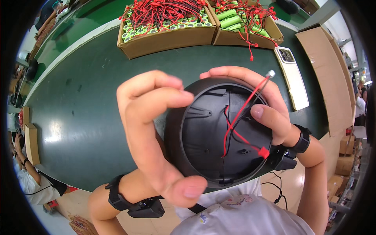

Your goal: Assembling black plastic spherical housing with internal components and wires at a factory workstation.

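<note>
A round black plastic housing (201,135) is held up before me, its hollow side facing up. My right hand (272,105) grips its right edge, thumb inside the rim and fingers round the outer wall. Red and black wires (243,106) come out of slots in the housing's inner floor. One lead ends in a small white plug (271,73) near the right fingers, the other in a red plug (264,152) below the right thumb. Beside the housing's left wall, my left hand (147,121) has its fingers bent and its thumb apart, slightly blurred, holding nothing visible.
At the back of the dark green table (78,117) stand a carton (168,42) and a second carton (246,38), both with green battery cells and red-black leads. A phone (293,80) lies at the right beside a cardboard sheet (329,78). Another person's arm (29,166) shows at far left.
</note>
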The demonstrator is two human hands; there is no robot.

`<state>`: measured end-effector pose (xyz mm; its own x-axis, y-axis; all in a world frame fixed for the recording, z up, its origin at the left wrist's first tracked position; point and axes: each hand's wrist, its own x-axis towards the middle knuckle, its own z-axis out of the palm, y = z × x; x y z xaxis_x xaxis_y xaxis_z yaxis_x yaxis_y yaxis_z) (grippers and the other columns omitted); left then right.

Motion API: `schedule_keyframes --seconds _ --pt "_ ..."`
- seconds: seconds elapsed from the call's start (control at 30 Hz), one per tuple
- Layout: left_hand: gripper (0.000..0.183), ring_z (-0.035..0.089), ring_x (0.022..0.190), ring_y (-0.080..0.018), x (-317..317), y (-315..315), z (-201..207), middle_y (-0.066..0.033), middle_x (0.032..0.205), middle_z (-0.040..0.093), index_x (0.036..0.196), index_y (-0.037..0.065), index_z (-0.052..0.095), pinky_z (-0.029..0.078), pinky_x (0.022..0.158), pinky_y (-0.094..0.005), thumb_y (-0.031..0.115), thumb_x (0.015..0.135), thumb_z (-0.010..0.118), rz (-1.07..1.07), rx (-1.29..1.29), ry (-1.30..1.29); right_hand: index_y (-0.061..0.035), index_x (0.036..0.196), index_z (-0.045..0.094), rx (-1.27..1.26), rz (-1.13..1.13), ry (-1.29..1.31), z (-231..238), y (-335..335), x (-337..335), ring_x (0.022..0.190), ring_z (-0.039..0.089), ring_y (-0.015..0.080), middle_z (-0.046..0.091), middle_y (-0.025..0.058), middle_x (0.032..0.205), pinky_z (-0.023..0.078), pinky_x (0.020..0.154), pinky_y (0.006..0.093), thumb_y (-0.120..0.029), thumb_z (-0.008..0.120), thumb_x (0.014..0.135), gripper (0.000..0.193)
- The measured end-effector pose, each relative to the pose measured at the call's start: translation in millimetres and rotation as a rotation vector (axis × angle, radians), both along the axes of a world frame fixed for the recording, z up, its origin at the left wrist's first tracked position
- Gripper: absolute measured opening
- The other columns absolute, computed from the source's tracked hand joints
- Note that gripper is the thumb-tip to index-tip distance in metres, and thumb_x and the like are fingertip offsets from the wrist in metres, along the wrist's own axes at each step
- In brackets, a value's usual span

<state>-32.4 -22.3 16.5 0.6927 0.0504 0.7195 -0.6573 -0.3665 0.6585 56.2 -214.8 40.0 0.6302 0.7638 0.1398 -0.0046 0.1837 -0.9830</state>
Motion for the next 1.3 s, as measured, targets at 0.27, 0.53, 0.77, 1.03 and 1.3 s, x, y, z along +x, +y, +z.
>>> schedule_keyframes --seconds 0.27,0.53,0.77,1.03,1.3 --pt "0.092 0.038 0.122 -0.0308 0 -10 3 -0.0223 0.13 0.035 0.122 -0.002 0.037 0.03 0.103 -0.0432 0.069 0.068 0.058 -0.155 -0.251 0.201 0.006 0.116 0.052 -0.016 -0.098 0.414 11 -7 8 0.095 0.061 0.0198 0.061 0.0162 0.108 0.048 0.087 0.0306 -0.026 0.049 0.08 0.049" --pt "0.142 0.028 0.134 -0.0401 6 -17 28 -0.0274 0.141 0.027 0.142 -0.005 0.018 0.029 0.106 -0.0475 0.059 0.036 0.089 -0.056 0.212 -0.026 -0.0069 0.09 0.059 0.03 -0.442 0.749 -4 -12 3 0.075 0.062 0.0176 0.062 0.0066 0.082 0.051 0.074 0.0321 -0.024 0.05 0.083 0.021" --pt "0.129 0.033 0.13 -0.0366 10 -18 29 -0.0255 0.141 0.028 0.14 -0.006 0.023 0.033 0.104 -0.0445 0.049 0.044 0.09 -0.011 0.219 -0.056 -0.0031 0.1 0.061 0.228 -0.014 0.99 0 -11 3 0.08 0.064 0.0204 0.066 0.0124 0.095 0.05 0.076 0.0328 -0.032 0.044 0.084 0.037" --pt "0.128 0.039 0.126 -0.0323 6 -10 33 -0.0233 0.139 0.031 0.14 -0.007 0.024 0.036 0.101 -0.0419 0.047 0.044 0.091 -0.016 0.204 0.025 -0.001 0.114 0.056 0.278 -0.015 1.037 10 -7 2 0.094 0.062 0.0236 0.064 0.0143 0.107 0.048 0.086 0.0354 -0.052 0.038 0.086 0.061" --pt "0.137 0.044 0.125 -0.0281 2 -14 27 -0.0196 0.141 0.032 0.141 -0.008 0.016 0.038 0.103 -0.0414 0.055 0.043 0.089 -0.252 -0.555 0.434 -0.0004 0.123 0.054 0.307 0.009 1.068 0 -13 3 0.101 0.061 0.0241 0.062 0.0148 0.114 0.046 0.09 0.0362 -0.065 0.035 0.087 0.076"
